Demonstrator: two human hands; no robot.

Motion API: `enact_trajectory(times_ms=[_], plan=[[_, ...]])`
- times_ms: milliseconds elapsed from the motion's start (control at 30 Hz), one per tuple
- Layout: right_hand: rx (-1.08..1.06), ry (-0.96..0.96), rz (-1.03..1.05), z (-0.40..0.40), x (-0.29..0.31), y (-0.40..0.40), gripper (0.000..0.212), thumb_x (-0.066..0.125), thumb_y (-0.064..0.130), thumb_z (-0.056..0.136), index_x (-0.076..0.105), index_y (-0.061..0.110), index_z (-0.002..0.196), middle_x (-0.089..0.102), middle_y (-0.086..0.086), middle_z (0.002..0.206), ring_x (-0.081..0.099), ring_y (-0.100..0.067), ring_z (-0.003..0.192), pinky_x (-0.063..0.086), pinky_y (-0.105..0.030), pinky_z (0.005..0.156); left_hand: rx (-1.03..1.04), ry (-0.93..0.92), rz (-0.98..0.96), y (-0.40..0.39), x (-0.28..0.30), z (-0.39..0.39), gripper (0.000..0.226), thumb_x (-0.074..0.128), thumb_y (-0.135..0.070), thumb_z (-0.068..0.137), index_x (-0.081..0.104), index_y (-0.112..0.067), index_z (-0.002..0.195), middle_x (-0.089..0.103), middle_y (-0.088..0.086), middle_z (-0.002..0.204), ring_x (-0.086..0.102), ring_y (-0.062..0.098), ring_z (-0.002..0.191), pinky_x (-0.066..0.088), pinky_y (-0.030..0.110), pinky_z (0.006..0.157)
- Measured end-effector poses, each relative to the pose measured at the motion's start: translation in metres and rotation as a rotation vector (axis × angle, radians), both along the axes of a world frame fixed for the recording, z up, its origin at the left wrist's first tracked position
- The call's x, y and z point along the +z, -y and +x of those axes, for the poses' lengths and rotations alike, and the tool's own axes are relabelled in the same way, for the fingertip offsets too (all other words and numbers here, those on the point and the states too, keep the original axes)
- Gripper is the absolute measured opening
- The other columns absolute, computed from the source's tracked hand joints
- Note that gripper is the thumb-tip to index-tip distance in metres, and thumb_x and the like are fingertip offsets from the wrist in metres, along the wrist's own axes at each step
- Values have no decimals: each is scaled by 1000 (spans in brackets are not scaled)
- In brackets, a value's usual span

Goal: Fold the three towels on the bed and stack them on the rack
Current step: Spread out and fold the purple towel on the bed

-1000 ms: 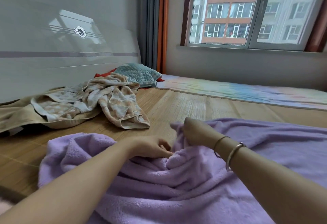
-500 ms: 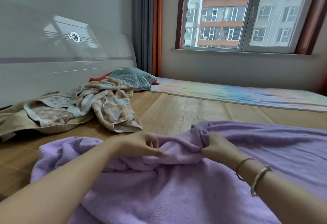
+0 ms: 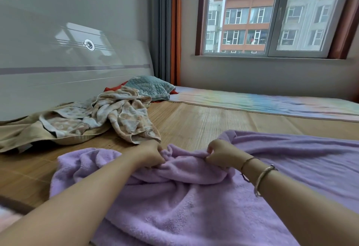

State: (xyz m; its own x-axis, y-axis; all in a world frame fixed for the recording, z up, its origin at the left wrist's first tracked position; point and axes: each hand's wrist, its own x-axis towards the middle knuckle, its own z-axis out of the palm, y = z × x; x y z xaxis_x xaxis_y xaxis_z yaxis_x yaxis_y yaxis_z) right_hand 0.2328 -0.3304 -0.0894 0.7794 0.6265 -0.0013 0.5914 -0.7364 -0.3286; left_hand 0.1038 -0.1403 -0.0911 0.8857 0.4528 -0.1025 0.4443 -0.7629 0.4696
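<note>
Two bare hands are gripping one rumpled, fluffy lilac towel lying across the near edge of the woven bamboo bed mat: the left hand is bunching a fold in curled fingers, and the right hand, near it, is pinching the same ridge. A crumpled beige-and-white patterned towel is lying toward the headboard edge, beside a teal quilted pillow.

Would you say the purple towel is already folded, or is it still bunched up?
Still bunched: the purple towel lies rumpled on the bed, both hands gathering its far edge.
</note>
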Motion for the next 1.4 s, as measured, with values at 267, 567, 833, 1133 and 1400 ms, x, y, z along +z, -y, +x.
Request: enact_trajectory(times_ms=[267, 567, 833, 1133, 1400], plan=[[-94, -203, 674, 33, 20, -71, 12, 39, 23, 77, 42, 17, 88, 67, -19, 90, 67, -36, 84, 55, -53, 80, 366, 513, -130, -56, 21, 44, 32, 52, -39, 85, 70, -14, 78, 72, 10, 72, 71, 27, 72, 55, 30, 63], [216, 51, 672, 135, 32, -234, 54, 41, 12, 96, 22, 23, 145, 58, -7, 85, 59, -27, 79, 40, -29, 66, 458, 727, 188, -188, 36, 157, 61, 53, -27, 93, 30, -18, 149, 41, 16, 147, 42, 32, 132, 34, 38, 108], [190, 219, 106, 183, -78, -280, 57, 31, 39, 97, 20, 18, 150, 22, -6, 158, 19, -26, 145, 17, -45, 117, 258, -18, 464, -236, -71, 182, 63, 24, -62, 95, 19, -33, 151, 6, -2, 161, 4, 23, 148, 1, 46, 119], [340, 389, 31, 129, -58, -183, 45, 26, 40, 93, 56, 12, 111, 60, -9, 121, 53, -28, 115, 36, -35, 96, 268, 106, 431, -189, -37, 86, 55, 37, -44, 98, 28, -23, 148, 29, -1, 156, 28, 21, 142, 25, 37, 115], [48, 325, 175, 120, -38, -70, 25, 40, 23, 96, 58, 10, 108, 60, -12, 117, 53, -31, 112, 41, -35, 81, 13, 88, 369, -68, -19, 81, 40, 34, -41, 100, 47, -32, 137, 33, -6, 152, 25, 20, 142, 20, 46, 115]])
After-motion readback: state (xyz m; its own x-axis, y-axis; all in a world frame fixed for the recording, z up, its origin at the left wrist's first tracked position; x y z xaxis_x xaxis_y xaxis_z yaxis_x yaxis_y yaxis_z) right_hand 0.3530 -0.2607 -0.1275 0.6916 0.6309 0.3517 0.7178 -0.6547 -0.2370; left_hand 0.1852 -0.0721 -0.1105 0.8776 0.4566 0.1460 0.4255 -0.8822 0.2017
